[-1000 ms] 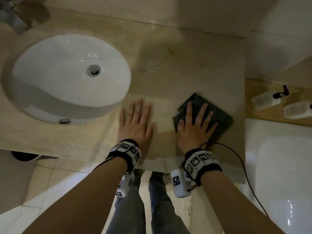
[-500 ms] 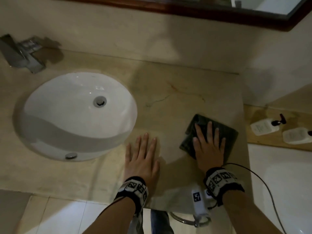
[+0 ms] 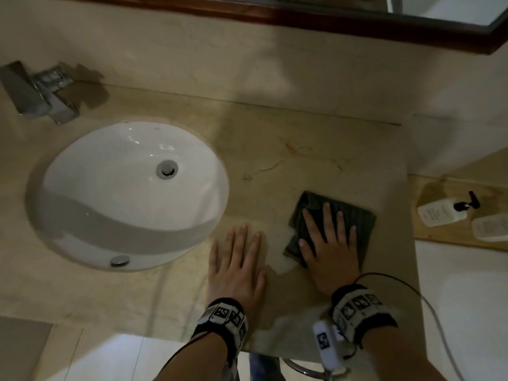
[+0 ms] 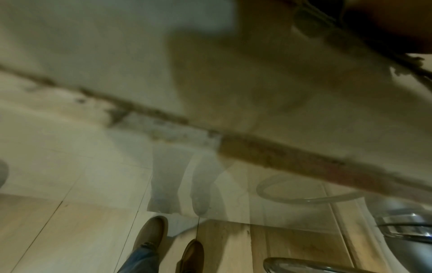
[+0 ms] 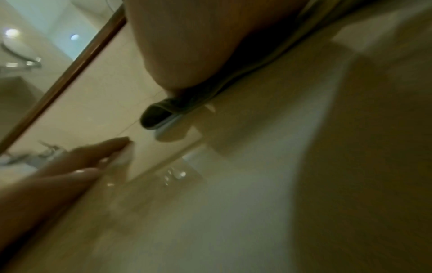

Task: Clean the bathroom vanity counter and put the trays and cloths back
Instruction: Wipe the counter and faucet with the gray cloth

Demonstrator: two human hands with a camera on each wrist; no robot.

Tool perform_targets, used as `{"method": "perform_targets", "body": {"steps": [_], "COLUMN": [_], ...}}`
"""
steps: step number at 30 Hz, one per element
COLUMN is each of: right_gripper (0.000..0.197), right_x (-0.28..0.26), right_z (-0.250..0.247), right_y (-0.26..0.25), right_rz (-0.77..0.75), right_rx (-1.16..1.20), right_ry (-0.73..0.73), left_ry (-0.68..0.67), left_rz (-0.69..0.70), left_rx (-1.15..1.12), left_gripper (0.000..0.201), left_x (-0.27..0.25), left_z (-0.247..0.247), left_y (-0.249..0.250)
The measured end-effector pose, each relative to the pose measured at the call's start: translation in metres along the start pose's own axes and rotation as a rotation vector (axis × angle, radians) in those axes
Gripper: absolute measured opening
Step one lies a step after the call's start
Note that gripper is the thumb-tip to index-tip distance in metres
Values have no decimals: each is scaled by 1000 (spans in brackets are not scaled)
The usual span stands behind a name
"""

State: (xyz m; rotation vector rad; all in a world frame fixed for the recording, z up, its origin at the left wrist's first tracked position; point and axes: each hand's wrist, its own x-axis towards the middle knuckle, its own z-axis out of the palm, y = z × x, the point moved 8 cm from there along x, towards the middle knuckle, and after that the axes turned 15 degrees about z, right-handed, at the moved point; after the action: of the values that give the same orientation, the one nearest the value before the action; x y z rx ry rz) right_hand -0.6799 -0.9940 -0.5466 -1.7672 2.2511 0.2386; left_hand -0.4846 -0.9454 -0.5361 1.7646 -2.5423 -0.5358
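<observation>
A dark green ribbed cloth [image 3: 354, 215] lies folded on the beige stone counter [image 3: 288, 149], right of the sink. My right hand [image 3: 328, 237] presses flat on the cloth with straight, spread fingers. My left hand [image 3: 237, 259] rests flat on the bare counter just left of it, fingers straight. A wet patch [image 3: 280, 264] shows between the two hands. In the right wrist view the cloth's edge [image 5: 163, 109] peeks out under my palm, and the left hand's fingers [image 5: 93, 157] lie on the counter at the left. The left wrist view shows only the counter's underside and floor.
A white oval sink [image 3: 129, 193] is set into the counter at the left, with a chrome tap [image 3: 41, 92] behind it. Two white pump bottles [image 3: 445, 213] lie on a wooden ledge at the right. A wood-framed mirror [image 3: 302, 20] hangs above.
My right hand has slid the cloth a little away from the front edge and rightward on the counter. The head view has tilted up, bringing in the tap and mirror. The left hand stays flat.
</observation>
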Motion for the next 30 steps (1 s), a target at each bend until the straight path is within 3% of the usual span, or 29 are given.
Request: {"method": "perform_targets", "body": {"steps": [3,6,9,12,19,25,30], "right_gripper": [61,65,62,60,60,61,58], "right_x": [13,25,30,36,25,14,-9], "right_z": [-8,-14,-12,-7,-9,-8,-6], "right_y": [33,51,36,5,-66,-43,-24], "right_rz": [-13,158,335,476,162,-39,-21], "right_rx": [-16,42,88,156,63,23,-59], "right_ry": [-26,-19,-21,-132,-109,-73,-58], "left_ry": [1,10,7,0,-11,-20,-37], "left_rz": [-2,-1,5,10,7,2,-8], "left_rx": [0,-4,-10,-11,-9,-11,-21], "left_gripper": [73,72,72,73,75,75,74], "left_x": [0,0,0,0,0,0,1], "left_z": [-1,-1,0,1,3,1,3], "left_y": [1,0,-1,-1,-2,-1,-3]}}
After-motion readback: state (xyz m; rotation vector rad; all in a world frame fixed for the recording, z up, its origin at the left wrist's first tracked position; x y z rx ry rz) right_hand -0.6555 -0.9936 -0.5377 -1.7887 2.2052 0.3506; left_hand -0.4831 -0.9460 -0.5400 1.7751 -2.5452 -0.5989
